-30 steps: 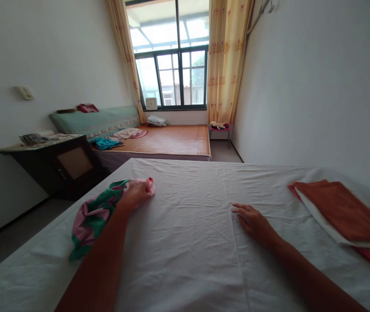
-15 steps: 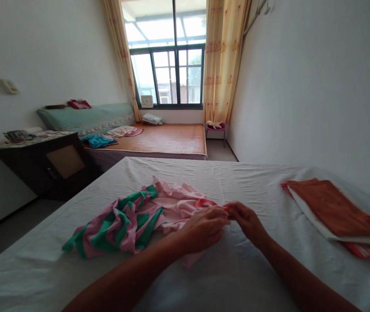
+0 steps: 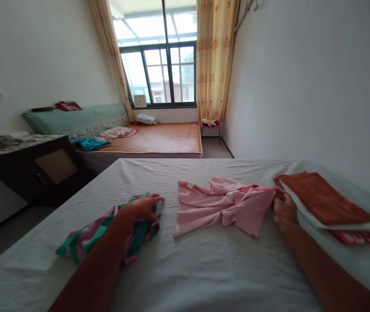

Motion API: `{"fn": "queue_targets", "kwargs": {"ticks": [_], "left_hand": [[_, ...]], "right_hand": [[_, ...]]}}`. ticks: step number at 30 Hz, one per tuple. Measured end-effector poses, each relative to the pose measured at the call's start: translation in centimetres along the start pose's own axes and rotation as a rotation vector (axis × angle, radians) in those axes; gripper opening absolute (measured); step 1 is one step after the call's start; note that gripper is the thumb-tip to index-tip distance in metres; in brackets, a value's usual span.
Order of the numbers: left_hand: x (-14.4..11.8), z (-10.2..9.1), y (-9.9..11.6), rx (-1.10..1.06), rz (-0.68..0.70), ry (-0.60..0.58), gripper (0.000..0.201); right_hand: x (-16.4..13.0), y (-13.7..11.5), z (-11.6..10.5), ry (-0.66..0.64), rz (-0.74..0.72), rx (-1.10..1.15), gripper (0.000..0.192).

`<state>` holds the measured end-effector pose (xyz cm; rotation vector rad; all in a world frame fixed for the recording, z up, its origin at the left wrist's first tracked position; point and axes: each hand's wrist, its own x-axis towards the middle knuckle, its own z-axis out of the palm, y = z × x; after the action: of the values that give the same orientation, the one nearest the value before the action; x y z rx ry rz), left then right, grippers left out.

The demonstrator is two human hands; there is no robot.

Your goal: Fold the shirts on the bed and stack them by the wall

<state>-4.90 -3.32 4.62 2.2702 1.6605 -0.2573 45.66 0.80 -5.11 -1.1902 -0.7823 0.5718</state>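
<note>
A pink garment (image 3: 215, 206), perhaps a small shirt, lies loosely spread on the white sheet (image 3: 204, 268). My right hand (image 3: 284, 208) pinches its right end, beside a reddish band along the top edge. A small pale label shows near its upper left corner. To the left, a green-and-pink striped cloth (image 3: 90, 238) lies crumpled, partly behind my forearm. My left hand (image 3: 142, 210) is over the striped cloth, fingers stretched out and thumb apart. Whether it touches the cloth I cannot tell.
Folded brown, white and red fabric (image 3: 324, 197) lies at the sheet's right side. Beyond the sheet is a mat-covered bed (image 3: 165, 136) with clothes on it. A dark cabinet (image 3: 55, 162) stands at left, a small stool (image 3: 210, 125) by the window.
The pink garment has moved right, away from the striped cloth, with my right hand holding it. My left hand has let go of it and moved left over the striped cloth.
</note>
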Motion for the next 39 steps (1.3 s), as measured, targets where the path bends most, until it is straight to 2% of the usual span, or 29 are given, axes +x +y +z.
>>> {"fn": "queue_targets", "kwargs": {"ticks": [2,4,5,6,8,10,11,12,14,16,17,19,21,22,23,24,25,27,28,30,32,34,35,37,39], "left_hand": [[-0.4,-0.8,-1.7,0.056,-0.262,0.078,0.064],[-0.8,-1.7,-1.8,0.190,-0.489,0.209,0.046],[-1.0,-2.1,-1.2,0.247,-0.522,0.272,0.041],[-1.2,-2.3,-0.1,0.269,-0.483,0.317,0.039],[-1.2,-2.4,3.1,0.189,-0.214,0.309,0.037],[-0.8,-1.7,6.8,0.036,0.154,0.173,0.036],[-0.6,-1.2,8.4,0.009,0.290,0.108,0.037],[-0.3,-0.5,9.8,0.013,0.373,0.072,0.041],[0.1,0.6,11.6,0.052,0.433,0.077,0.042],[0.3,1.0,11.9,0.061,0.418,0.115,0.028],[0.2,0.9,11.6,0.041,0.425,0.095,0.021],[-0.3,0.1,10.7,-0.053,0.487,-0.063,0.018],[-0.7,-1.0,9.5,-0.201,0.571,-0.294,0.017],[-0.8,-1.5,8.8,-0.275,0.596,-0.367,0.019],[-0.6,-1.8,8.2,-0.335,0.593,-0.367,0.023],[-0.2,-1.9,7.5,-0.371,0.556,-0.292,0.027],[0.4,-1.8,6.8,-0.381,0.486,-0.158,0.030],[2.3,-0.9,5.7,-0.339,0.279,0.179,0.035],[3.4,-0.2,5.2,-0.298,0.180,0.321,0.039],[5.5,1.2,4.9,-0.213,0.075,0.480,0.050],[7.2,2.1,5.3,-0.159,0.077,0.521,0.060],[8.3,2.3,6.2,-0.132,0.105,0.503,0.060],[8.6,2.1,6.6,-0.117,0.108,0.474,0.056],[9.3,1.1,7.2,-0.090,0.082,0.412,0.039],[10.1,-0.5,7.2,-0.102,0.032,0.418,0.025]], "right_hand": [[-0.1,-0.5,0.3,0.046,0.033,0.026,0.039],[-0.1,-1.2,0.3,-0.036,0.105,0.018,0.037],[-0.2,-1.6,0.3,-0.107,0.149,-0.003,0.037],[-0.3,-1.9,0.3,-0.180,0.189,-0.037,0.039],[-0.8,-2.4,0.2,-0.292,0.213,-0.156,0.051],[-1.3,-2.8,0.3,-0.374,0.135,-0.292,0.070],[-1.5,-3.1,0.3,-0.424,0.082,-0.344,0.075],[-1.6,-3.4,0.3,-0.474,0.039,-0.375,0.075],[-1.5,-4.5,0.0,-0.558,0.048,-0.369,0.058],[-1.1,-6.0,-0.9,-0.625,0.171,-0.303,0.042],[-0.8,-6.8,-1.6,-0.674,0.243,-0.269,0.038],[-0.1,-8.5,-3.4,-0.848,0.364,-0.262,0.038],[0.5,-9.8,-5.0,-1.024,0.430,-0.337,0.040],[0.7,-10.3,-5.5,-1.056,0.434,-0.382,0.041],[0.9,-10.5,-5.7,-1.035,0.414,-0.420,0.043],[1.1,-10.6,-5.5,-0.972,0.373,-0.453,0.044],[1.2,-10.6,-5.1,-0.892,0.322,-0.485,0.046],[1.1,-9.9,-3.4,-0.799,0.213,-0.560,0.047],[1.0,-9.3,-2.3,-0.810,0.155,-0.611,0.045],[0.4,-7.8,-0.1,-0.875,0.001,-0.722,0.039],[-0.2,-6.2,1.9,-0.902,-0.183,-0.835,0.035],[-0.7,-5.0,3.4,-0.919,-0.306,-0.933,0.039],[-0.7,-4.7,3.9,-0.949,-0.333,-0.984,0.038],[-0.1,-5.0,4.7,-1.032,-0.349,-1.079,0.021],[1.3,-6.3,5.4,-1.022,-0.370,-1.092,0.006]]}}
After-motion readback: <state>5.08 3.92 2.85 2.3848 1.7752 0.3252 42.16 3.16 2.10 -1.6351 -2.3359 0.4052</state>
